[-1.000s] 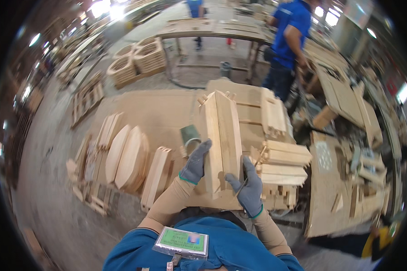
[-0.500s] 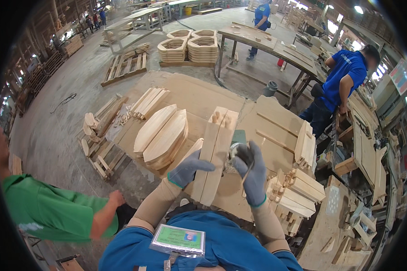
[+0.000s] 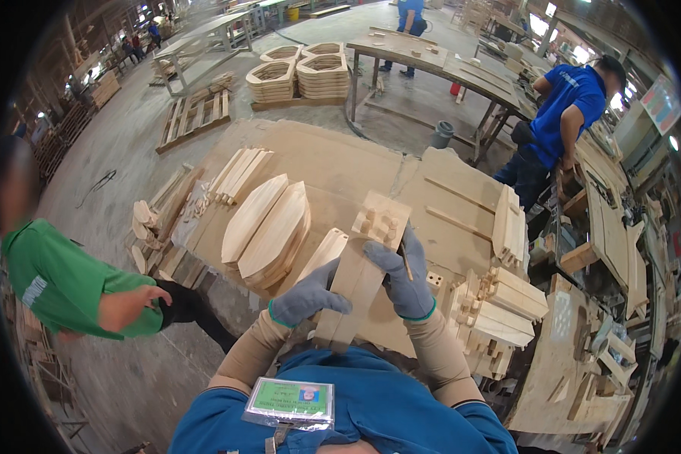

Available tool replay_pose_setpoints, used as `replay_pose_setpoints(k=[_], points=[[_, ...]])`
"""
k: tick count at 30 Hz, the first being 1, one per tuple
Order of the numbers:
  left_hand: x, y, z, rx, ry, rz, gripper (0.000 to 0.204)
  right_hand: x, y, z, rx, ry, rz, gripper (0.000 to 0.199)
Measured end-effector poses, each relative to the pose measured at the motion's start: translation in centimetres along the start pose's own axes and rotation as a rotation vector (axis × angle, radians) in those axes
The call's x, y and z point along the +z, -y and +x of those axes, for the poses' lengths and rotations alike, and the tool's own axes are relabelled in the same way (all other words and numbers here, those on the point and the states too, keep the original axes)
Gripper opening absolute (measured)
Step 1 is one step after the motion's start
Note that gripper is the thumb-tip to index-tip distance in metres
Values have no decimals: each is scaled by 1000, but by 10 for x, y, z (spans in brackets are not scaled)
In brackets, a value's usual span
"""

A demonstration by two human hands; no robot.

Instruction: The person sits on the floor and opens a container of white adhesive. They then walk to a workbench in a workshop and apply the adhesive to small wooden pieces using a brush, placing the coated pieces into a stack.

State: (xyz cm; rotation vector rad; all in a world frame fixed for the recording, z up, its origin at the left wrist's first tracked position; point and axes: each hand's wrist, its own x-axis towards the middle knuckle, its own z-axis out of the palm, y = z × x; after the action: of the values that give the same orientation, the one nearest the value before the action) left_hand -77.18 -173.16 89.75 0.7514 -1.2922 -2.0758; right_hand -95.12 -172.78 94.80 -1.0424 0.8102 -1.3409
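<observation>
My left hand (image 3: 310, 296), in a grey glove, grips the near left side of a pair of pale wooden boards (image 3: 356, 283). Short wooden dowels (image 3: 379, 225) stick out near the boards' far end. The grey-gloved right hand (image 3: 403, 278) holds the boards' right side, its thumb lying across them. A thin stick (image 3: 407, 265) shows beside the fingers of that hand; its lower end is hidden. Left of the boards, more pale wood with holes in its end (image 3: 326, 253) lies on the cardboard-topped table (image 3: 318, 147).
Stacked pointed wooden panels (image 3: 268, 227) and a bundle of strips (image 3: 242, 172) lie left. Piled wooden parts (image 3: 499, 310) stand at right. A person in green (image 3: 83, 280) is close on the left; another in blue (image 3: 564, 113) works at the far right bench.
My right hand has come in from beside the boards and closed on them. The boards have turned, with their dowelled end moving right. The person in green has shifted and raised a hand.
</observation>
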Motion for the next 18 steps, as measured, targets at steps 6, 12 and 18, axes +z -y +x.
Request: replay_pose_setpoints(k=[6,12,18], points=[[-2,-4,8,54,-12,85,98,-3,-3,0,-84,-35,-52,52],[21,-1,2,498,-300,955,99,-8,-21,-1,-201,-211,-196,54],[34,41,30,587,-573,1134,88,-16,-46,-10,-163,-309,-196,59]])
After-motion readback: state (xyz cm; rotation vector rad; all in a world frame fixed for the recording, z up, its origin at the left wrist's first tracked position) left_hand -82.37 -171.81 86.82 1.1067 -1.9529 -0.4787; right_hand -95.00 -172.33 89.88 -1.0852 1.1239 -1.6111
